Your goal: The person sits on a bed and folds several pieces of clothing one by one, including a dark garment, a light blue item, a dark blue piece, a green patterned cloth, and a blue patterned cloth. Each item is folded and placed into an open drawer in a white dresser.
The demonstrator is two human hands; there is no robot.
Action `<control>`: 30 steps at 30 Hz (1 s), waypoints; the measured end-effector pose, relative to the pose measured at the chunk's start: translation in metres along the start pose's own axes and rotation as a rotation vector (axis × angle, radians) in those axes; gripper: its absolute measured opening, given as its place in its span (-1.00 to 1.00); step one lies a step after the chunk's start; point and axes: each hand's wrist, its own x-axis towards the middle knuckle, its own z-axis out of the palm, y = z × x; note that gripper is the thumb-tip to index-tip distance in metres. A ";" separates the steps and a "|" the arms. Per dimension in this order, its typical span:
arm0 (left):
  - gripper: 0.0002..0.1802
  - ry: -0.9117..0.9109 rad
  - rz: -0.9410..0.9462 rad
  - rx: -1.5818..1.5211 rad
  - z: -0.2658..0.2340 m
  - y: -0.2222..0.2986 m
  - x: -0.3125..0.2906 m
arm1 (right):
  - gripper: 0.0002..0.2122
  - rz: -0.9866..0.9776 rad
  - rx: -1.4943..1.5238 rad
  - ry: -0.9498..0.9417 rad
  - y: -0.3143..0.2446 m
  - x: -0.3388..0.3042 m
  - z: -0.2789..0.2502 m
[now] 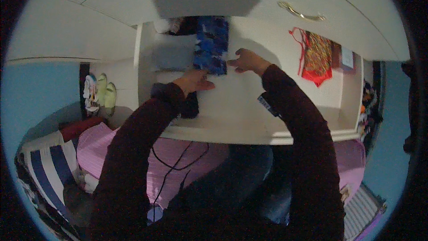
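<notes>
A folded blue patterned cloth (211,44) lies in the open white drawer (263,107), left of its middle. My left hand (192,81) is at the cloth's near edge, with the thumb spread toward the right. Just to the right of the cloth is my right hand (250,61), its fingers apart and pointing left, with nothing seen between them. A grey folded cloth (174,52) lies against the blue one on its left. Dark folded fabric (191,106) sits partly hidden under my left wrist.
A red-edged patterned garment (317,56) lies on the drawer's right side, beside a small box (347,59). The drawer front above carries a gold handle (302,12). Green slippers (107,91) are at the left. Below the drawer are a pink striped cover (196,160) and a black cord (171,167).
</notes>
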 end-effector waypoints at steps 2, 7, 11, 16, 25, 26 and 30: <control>-0.62 -0.040 -0.672 -0.573 0.001 0.017 0.002 | -0.49 0.252 0.057 0.133 0.004 -0.056 -0.028; -0.72 0.344 0.441 0.586 0.023 0.036 0.037 | -0.68 0.320 0.247 0.571 0.024 -0.296 -0.091; -0.61 0.094 0.537 0.795 0.033 0.038 0.084 | -0.65 0.798 0.237 0.958 0.040 -0.511 -0.061; -0.37 -0.205 0.191 0.834 0.008 0.048 0.093 | -0.69 1.268 0.019 0.805 0.010 -0.667 0.099; -0.43 -0.074 0.379 0.433 0.053 0.198 -0.071 | -0.78 1.374 -0.098 0.810 -0.003 -0.668 0.254; -0.43 -0.092 0.390 0.355 0.063 0.211 -0.088 | -0.82 1.374 -0.039 0.878 -0.005 -0.677 0.249; -0.47 -0.185 0.507 0.202 0.115 0.246 -0.143 | -0.79 1.126 0.135 1.400 -0.019 -0.721 0.224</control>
